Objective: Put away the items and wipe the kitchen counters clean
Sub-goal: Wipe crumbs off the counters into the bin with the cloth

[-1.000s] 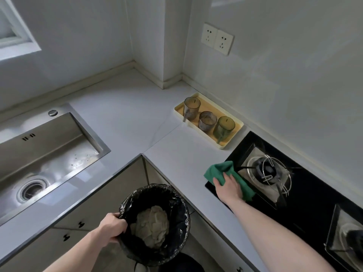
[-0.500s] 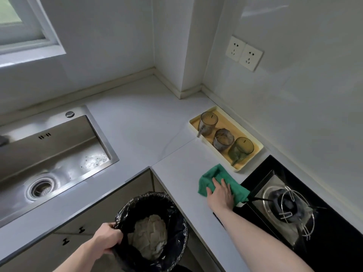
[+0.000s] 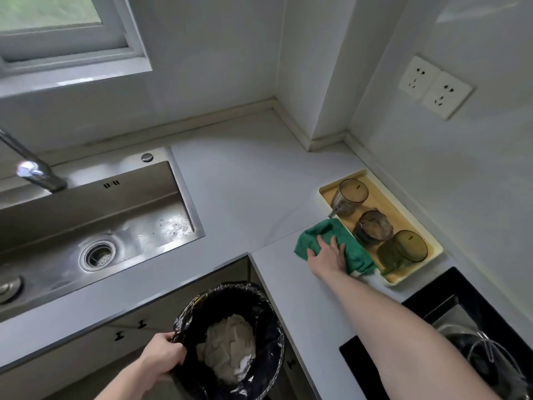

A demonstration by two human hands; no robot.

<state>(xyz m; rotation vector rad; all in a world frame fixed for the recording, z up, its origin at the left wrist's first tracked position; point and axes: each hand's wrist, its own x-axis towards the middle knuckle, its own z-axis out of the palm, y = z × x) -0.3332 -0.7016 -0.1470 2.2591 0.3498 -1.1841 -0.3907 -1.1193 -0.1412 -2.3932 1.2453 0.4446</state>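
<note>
- L-shaped white counter (image 3: 259, 197): bare where visible, so items look put away; wiping is the step in hand
- steel sink (image 3: 95, 226) on the left run with faucet (image 3: 34, 168) over it, gas hob (image 3: 461, 327) at the right edge; the cloth sat on the hob's near corner 1 s ago and is now fully off it
- black-lined waste bin (image 3: 230, 339) below the counter's inside corner, crumpled pale paper inside; same spot relative to the left hand in all three frames
- yellow tray (image 3: 403, 280) against the right wall, carrying three tinted glass cups (image 3: 373, 228); none has shifted on it
- green cloth (image 3: 331, 243): flat on the counter, far edge touching or overlapping the tray's near rim; it has tracked from hob toward the corner over the last second
- right hand (image 3: 327, 255): palm down on the cloth, fingers straight and spread, pressing not gripping
- left hand (image 3: 161, 360): fingers curled round the bin rim, holding it under the counter edge
- my read: the stroke is sweeping crumbs toward the bin; the strip beside the tray, the corner and the sink side are still to do
- risk: the cloth could snag the tray rim and nudge the cups
</note>
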